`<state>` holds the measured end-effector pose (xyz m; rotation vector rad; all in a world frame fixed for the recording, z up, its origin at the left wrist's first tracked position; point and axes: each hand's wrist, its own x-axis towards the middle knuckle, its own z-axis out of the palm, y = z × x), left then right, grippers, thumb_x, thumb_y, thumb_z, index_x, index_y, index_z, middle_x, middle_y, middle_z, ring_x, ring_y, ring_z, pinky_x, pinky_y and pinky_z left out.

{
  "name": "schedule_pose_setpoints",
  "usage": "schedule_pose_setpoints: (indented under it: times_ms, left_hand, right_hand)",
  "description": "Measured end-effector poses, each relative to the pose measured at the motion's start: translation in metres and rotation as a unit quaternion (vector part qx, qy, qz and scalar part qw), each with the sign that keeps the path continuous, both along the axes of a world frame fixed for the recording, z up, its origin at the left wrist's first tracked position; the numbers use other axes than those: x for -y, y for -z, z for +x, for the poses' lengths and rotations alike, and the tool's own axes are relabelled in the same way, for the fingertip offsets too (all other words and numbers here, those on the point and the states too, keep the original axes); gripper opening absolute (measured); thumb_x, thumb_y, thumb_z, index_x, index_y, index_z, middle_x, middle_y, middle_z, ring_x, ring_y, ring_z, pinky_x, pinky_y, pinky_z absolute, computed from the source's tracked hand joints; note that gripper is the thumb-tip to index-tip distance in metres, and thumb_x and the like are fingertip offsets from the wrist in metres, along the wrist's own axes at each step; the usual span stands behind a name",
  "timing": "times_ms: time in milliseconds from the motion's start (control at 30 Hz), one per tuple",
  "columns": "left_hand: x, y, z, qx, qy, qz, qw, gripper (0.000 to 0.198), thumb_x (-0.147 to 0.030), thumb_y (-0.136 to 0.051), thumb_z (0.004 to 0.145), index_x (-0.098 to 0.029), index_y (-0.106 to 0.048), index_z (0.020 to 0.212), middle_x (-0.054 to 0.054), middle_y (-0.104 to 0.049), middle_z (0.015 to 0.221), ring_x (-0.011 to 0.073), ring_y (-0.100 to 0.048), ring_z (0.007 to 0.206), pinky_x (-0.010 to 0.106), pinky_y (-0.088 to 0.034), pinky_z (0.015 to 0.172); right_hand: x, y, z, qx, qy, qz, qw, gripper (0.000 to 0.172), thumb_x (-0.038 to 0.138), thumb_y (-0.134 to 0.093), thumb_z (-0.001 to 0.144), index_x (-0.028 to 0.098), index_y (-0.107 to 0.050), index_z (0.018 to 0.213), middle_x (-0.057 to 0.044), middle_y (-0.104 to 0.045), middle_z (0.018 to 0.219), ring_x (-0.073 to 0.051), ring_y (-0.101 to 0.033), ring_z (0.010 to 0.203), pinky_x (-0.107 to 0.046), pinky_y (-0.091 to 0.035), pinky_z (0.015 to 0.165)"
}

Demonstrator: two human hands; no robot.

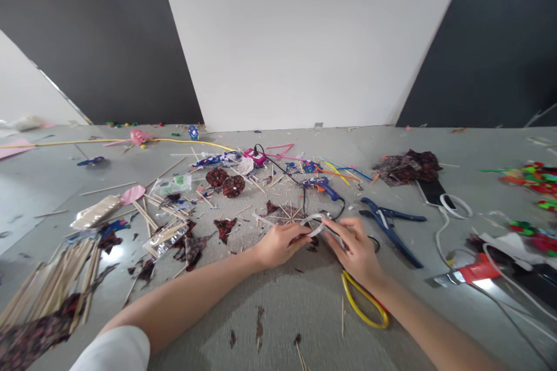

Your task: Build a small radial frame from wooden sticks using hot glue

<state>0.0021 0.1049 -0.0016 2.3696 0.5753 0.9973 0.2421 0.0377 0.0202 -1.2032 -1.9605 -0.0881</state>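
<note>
My left hand (282, 243) pinches a curved white strip (317, 218) near the middle of the floor. On the strip's other side, the fingers of my right hand (354, 246) close on it too. Its material is too small to tell. Just beyond my hands, thin sticks (290, 212) spread out like wheel spokes over a dark scrap. A blue glue gun (324, 186) lies farther off, its black cord curling toward my right hand. Under my right wrist a yellow loop handle (364, 307) shows; the rest of that tool is hidden.
Blue long-handled cutters (391, 229) lie to the right, near a black phone (430, 192) and a red-handled tool (476, 269). Wooden sticks (52, 284) and patterned cloth (39, 330) are piled at left. Two dark round pieces (234, 186) sit ahead. A white panel (313, 52) stands behind.
</note>
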Motion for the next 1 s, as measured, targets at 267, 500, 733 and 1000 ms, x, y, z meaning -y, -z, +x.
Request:
schedule_pose_setpoints:
  times_ms: [267,500,733,1000]
  left_hand:
    - [-0.0005,0.0008,-0.0001,-0.01,0.039,0.037,0.999,0.03,-0.036,-0.052,0.11,-0.016,-0.073,0.117,0.007,-0.078,0.095,0.0149,-0.073,0.08,0.024,-0.054,0.071]
    - [0.0006,-0.0035,-0.0027,0.0,0.033,0.011,0.999,0.035,-0.038,-0.044,0.112,-0.015,-0.07,0.106,0.005,-0.07,0.081,0.0137,-0.065,0.072,0.023,-0.047,0.066]
    - [0.0017,-0.0067,-0.0063,-0.032,0.058,-0.001,0.998,0.041,-0.041,-0.036,0.113,-0.016,-0.064,0.095,0.005,-0.064,0.079,0.0141,-0.06,0.071,0.025,-0.044,0.067]
    - [0.0025,-0.0064,-0.0057,-0.034,0.045,-0.015,0.998,0.036,-0.039,-0.041,0.112,-0.017,-0.065,0.096,0.002,-0.061,0.075,0.0128,-0.057,0.067,0.024,-0.041,0.064]
  right_hand:
    - [0.0015,0.0038,-0.0007,0.051,-0.053,-0.059,0.995,0.019,0.038,-0.053,0.11,0.022,-0.064,0.112,0.0,-0.072,0.075,-0.015,-0.071,0.061,-0.024,-0.052,0.058]
    - [0.0029,0.0079,0.0033,-0.021,-0.01,-0.091,0.996,0.022,0.041,-0.049,0.111,0.022,-0.06,0.113,-0.001,-0.076,0.08,-0.016,-0.072,0.059,-0.024,-0.054,0.057]
    - [0.0016,0.0066,0.0047,-0.054,-0.026,-0.128,0.99,0.023,0.042,-0.05,0.11,0.023,-0.061,0.118,-0.004,-0.078,0.088,-0.018,-0.075,0.067,-0.026,-0.059,0.062]
    - [0.0021,0.0043,0.003,-0.078,-0.028,-0.166,0.983,0.026,0.038,-0.05,0.11,0.023,-0.061,0.128,-0.008,-0.082,0.106,-0.021,-0.081,0.087,-0.027,-0.063,0.069]
